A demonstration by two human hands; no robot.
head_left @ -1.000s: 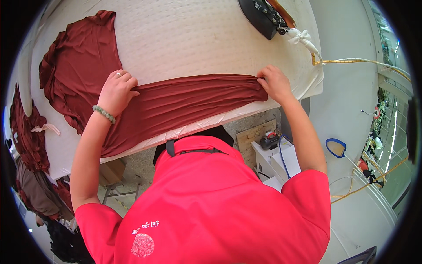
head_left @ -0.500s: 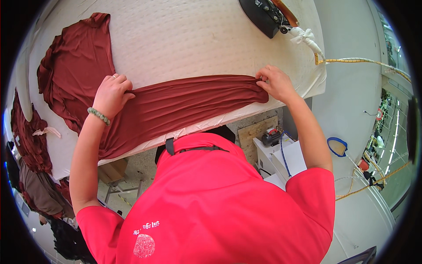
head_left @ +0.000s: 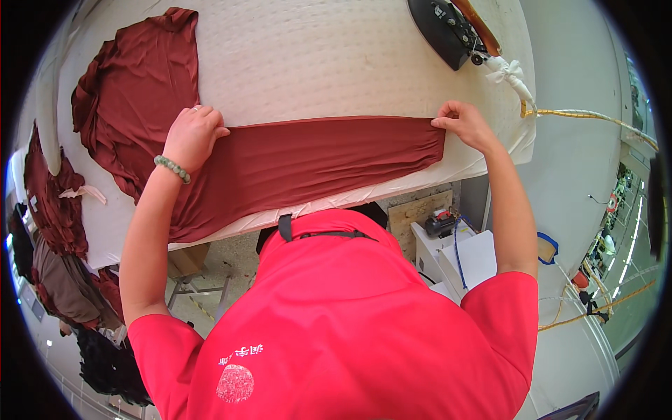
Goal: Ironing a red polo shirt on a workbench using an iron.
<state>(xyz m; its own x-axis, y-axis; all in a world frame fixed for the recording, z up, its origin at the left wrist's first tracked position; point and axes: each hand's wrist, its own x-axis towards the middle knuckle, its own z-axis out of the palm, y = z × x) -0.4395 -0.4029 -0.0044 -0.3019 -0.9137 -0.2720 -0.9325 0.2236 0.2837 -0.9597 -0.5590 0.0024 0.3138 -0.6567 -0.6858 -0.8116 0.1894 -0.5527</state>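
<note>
Your left hand point(head_left: 192, 136) lies palm-down on the dark red cloth point(head_left: 308, 164), its fingers point(head_left: 210, 126) close together and pressed flat on the fabric rather than gripping it. A green bead bracelet point(head_left: 172, 169) sits on that wrist. Your right hand point(head_left: 463, 124) is at the far right end of the same cloth, with the fingers narrowed and pinching its upper corner.

The cloth lies stretched out in a long band across the near part of the white padded counter point(head_left: 336, 63), running between your two hands. Its lower left part hangs over the counter's front edge. To the left of your left hand the fabric widens into a loose, bunched mass point(head_left: 133, 91) that reaches up toward the counter's far left corner.

At the far right of the counter a black iron point(head_left: 448, 28) rests, well apart from the cloth. A white-wrapped hose point(head_left: 511, 73) runs from it over the counter's right edge. More dark red garments point(head_left: 52, 199) hang off to the left side of the counter.
</note>
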